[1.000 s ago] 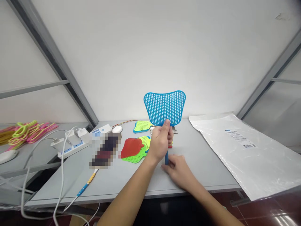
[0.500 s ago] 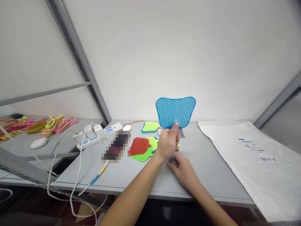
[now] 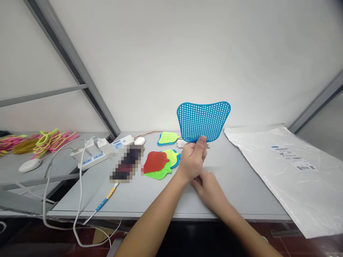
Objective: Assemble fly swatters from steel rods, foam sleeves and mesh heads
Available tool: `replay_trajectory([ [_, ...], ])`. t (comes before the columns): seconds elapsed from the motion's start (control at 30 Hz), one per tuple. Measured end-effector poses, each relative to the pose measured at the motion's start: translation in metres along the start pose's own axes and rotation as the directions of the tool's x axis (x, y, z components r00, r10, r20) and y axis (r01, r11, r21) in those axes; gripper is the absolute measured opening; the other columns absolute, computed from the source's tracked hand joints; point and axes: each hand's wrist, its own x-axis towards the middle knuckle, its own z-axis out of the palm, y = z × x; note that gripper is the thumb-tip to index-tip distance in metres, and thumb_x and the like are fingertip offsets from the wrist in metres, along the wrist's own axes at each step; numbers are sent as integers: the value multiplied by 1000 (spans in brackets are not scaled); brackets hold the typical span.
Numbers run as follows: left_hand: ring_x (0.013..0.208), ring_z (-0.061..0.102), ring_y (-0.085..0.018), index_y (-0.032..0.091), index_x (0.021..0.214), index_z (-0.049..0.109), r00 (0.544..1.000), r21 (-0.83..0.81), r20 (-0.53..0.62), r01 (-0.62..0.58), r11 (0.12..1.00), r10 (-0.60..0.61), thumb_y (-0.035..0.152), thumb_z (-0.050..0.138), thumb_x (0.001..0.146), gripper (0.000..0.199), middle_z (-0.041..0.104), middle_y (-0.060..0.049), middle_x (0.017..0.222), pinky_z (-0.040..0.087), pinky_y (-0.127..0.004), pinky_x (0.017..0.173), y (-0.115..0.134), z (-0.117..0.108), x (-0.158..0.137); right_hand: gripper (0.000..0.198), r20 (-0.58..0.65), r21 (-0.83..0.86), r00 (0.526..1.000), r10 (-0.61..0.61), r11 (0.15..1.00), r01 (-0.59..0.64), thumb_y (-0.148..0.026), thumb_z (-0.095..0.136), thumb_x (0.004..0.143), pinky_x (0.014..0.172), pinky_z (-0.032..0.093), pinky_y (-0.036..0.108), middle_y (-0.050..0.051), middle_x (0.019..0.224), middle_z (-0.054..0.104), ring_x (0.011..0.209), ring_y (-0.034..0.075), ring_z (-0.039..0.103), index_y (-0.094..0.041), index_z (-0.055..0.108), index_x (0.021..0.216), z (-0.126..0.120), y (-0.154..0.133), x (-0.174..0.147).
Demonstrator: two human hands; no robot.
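Note:
My left hand (image 3: 193,159) is closed around the neck of a blue fly swatter head (image 3: 203,121), its thumb on the lower edge of the mesh. The head stands upright above the table. Just below, my right hand (image 3: 210,191) touches or nearly touches the left one. Its fingers are curled, and what they grip is hidden. To the left lie a red swatter head (image 3: 154,161) and a green one (image 3: 160,174), overlapping a yellow head (image 3: 170,156) with blue under it. Farther back are another yellow head (image 3: 167,137) and several thin metal rods (image 3: 181,143).
A white plastic bag (image 3: 281,178) with a label covers the table's right side. On the left are a phone (image 3: 128,162), partly pixelated, its cable (image 3: 102,204), a power strip (image 3: 92,160) and a white mouse (image 3: 139,141). Pink and yellow cords (image 3: 53,141) lie beyond the metal frame.
The blue swatter head has risen and come nearer. My hands have drawn together, hiding the blue piece seen at my right fingers before. The whole view has shifted slightly.

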Motion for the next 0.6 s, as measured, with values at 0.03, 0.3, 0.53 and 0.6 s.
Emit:
replay_trajectory([
  [0.03, 45, 27, -7, 18, 50, 32, 1000, 2, 1, -7, 1000, 7, 57, 47, 91, 58, 27, 5, 49, 18, -26, 43, -2, 0, -2, 16, 5, -3, 1000, -1, 1000, 1, -26, 51, 88, 59, 28, 28, -1, 65, 57, 57, 15, 44, -21, 50, 74, -1, -1, 0],
  [0.3, 41, 25, -6, 19, 52, 32, 998, -90, 60, 7, 996, -2, 58, 49, 89, 56, 26, 6, 50, 18, -26, 41, -8, -6, -5, 17, 27, -79, 1000, 8, 997, -5, -27, 50, 92, 70, 30, 30, 0, 72, 60, 65, 16, 51, -20, 50, 77, 0, 1, 0],
  [0.53, 44, 34, -8, 20, 50, 36, 997, 51, 71, 8, 999, -12, 57, 48, 90, 56, 30, 5, 48, 33, -28, 49, -15, -3, -2, 14, 46, -174, 999, -6, 985, 14, -24, 44, 96, 71, 29, 31, 4, 88, 64, 82, 20, 57, -18, 54, 88, 1, -1, -1],
  [0.6, 45, 34, -9, 20, 49, 37, 998, 66, 61, -8, 998, 4, 58, 46, 90, 56, 31, 5, 47, 35, -28, 50, -16, -5, -3, 16, 54, -208, 998, -15, 978, 26, -25, 42, 97, 71, 28, 31, 5, 88, 64, 82, 20, 57, -18, 54, 89, 1, -2, -2],
])
